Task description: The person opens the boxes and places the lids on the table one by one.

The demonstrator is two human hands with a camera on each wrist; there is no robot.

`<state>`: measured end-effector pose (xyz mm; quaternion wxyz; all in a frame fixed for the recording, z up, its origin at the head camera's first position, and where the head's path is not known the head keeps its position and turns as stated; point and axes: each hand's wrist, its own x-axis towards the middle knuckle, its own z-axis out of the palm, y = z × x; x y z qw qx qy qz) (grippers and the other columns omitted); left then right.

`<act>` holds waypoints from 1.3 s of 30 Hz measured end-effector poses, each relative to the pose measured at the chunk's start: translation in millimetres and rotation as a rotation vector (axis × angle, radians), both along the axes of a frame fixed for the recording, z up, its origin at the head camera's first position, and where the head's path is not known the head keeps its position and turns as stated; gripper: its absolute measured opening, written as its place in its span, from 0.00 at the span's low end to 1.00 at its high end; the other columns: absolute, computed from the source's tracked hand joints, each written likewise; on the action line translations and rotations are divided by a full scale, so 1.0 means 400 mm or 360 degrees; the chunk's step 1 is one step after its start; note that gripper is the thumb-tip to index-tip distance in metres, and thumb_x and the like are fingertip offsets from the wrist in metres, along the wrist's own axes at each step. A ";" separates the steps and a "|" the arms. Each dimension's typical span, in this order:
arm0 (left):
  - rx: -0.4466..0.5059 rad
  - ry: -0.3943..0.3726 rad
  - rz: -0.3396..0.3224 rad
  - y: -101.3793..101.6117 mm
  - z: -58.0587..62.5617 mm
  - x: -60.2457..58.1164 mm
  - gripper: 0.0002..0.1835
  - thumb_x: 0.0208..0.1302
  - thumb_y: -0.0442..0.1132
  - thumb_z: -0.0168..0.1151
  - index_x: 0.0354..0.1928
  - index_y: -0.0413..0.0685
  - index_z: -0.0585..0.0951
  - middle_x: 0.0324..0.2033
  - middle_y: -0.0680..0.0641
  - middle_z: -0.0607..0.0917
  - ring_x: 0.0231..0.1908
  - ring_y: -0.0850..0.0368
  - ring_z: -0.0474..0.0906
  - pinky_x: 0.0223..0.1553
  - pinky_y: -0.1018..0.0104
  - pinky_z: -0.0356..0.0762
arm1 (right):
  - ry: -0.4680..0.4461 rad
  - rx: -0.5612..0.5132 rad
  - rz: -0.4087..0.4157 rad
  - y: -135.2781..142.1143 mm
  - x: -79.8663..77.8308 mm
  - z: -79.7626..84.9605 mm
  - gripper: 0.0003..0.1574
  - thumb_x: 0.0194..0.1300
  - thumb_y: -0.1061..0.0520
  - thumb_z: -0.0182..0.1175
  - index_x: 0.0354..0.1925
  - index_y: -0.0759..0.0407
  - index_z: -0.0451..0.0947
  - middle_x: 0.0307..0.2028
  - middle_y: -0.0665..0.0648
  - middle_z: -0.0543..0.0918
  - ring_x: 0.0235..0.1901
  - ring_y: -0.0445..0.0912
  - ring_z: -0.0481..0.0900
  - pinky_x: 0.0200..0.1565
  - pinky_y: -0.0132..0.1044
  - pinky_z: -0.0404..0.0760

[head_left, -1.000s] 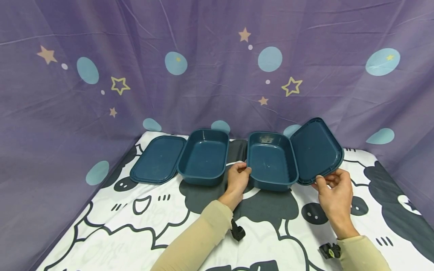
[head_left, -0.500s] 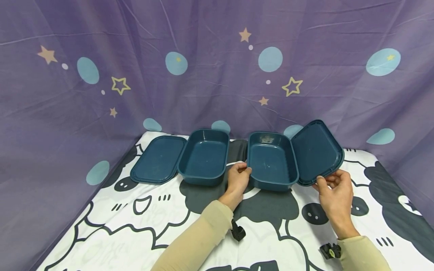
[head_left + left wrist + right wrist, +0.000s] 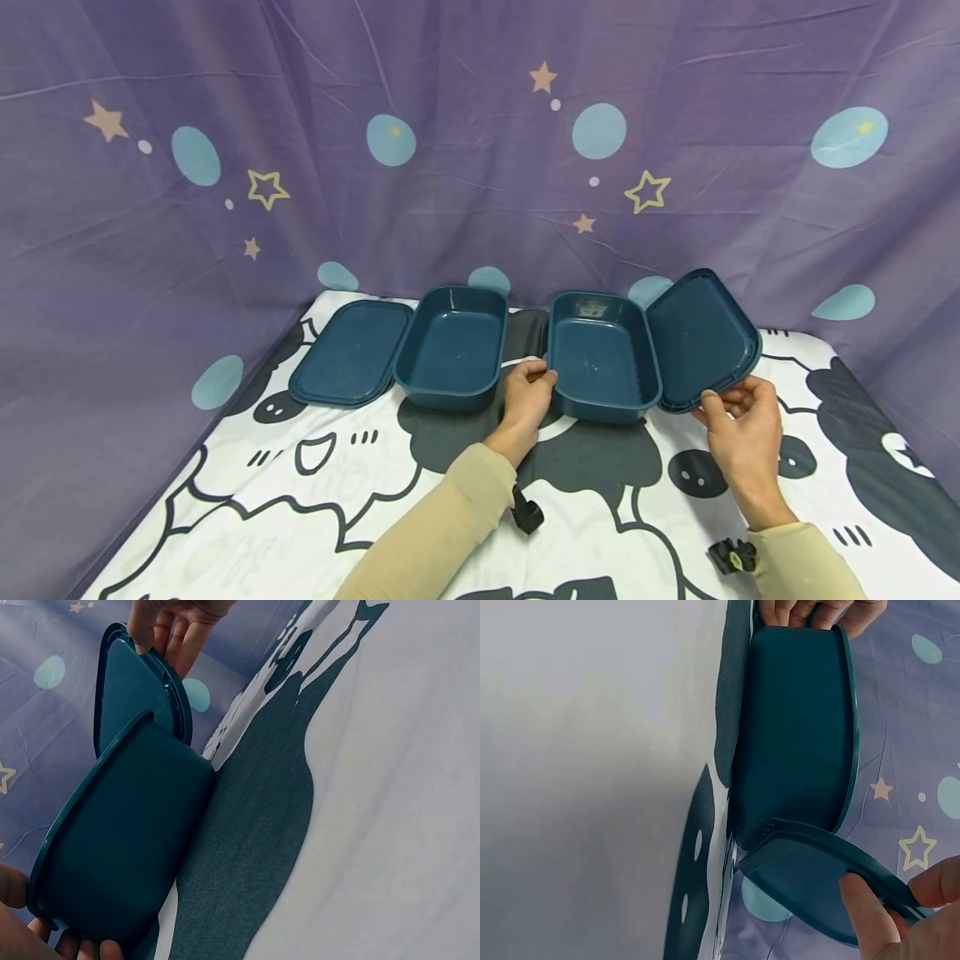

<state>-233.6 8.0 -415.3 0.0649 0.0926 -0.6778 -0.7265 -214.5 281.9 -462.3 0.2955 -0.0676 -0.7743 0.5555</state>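
On the cloth stands a dark teal rectangular food box [image 3: 600, 358], its open side up. My left hand [image 3: 525, 400] holds it by the left wall, thumb at the rim and fingers along the outside, as the right wrist view shows. My right hand [image 3: 742, 433] pinches a matching lid [image 3: 701, 342] at its near right edge, thumb on the face towards me. This lid is tilted up, its left edge right beside the box's right wall. In the left wrist view the raised lid [image 3: 135, 690] shows behind the box [image 3: 127, 832].
Left of my left hand stands a second teal box [image 3: 453, 350], open side up. Another lid [image 3: 352, 354] lies beside it, its right edge close against that box. A purple patterned curtain [image 3: 465, 200] hangs behind the cloth-covered table [image 3: 315, 525].
The top corner of the lid in my right hand has come down slightly. My left hand and both boxes have stayed in place.
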 end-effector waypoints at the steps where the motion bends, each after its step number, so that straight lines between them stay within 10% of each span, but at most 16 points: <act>1: -0.0003 -0.0001 0.0000 0.000 0.000 0.001 0.14 0.59 0.31 0.61 0.47 0.32 0.79 0.34 0.46 0.80 0.34 0.57 0.76 0.37 0.66 0.75 | 0.0002 0.0002 0.0003 -0.001 0.000 0.000 0.24 0.63 0.57 0.58 0.55 0.56 0.63 0.39 0.57 0.75 0.33 0.43 0.82 0.32 0.34 0.82; 29: -0.0015 -0.0002 -0.0006 -0.002 0.000 0.001 0.14 0.58 0.31 0.61 0.47 0.32 0.79 0.35 0.45 0.80 0.35 0.56 0.76 0.38 0.66 0.75 | -0.0099 0.0023 -0.0025 0.020 -0.007 -0.004 0.26 0.64 0.57 0.58 0.57 0.58 0.62 0.40 0.58 0.75 0.32 0.42 0.83 0.31 0.33 0.82; 39: -0.0025 -0.0004 -0.0002 -0.001 0.001 0.003 0.14 0.58 0.30 0.61 0.46 0.33 0.79 0.35 0.45 0.80 0.35 0.56 0.76 0.38 0.65 0.75 | -0.0207 0.0026 -0.0099 -0.057 0.073 0.133 0.40 0.56 0.68 0.58 0.64 0.56 0.54 0.41 0.53 0.72 0.31 0.33 0.79 0.31 0.29 0.81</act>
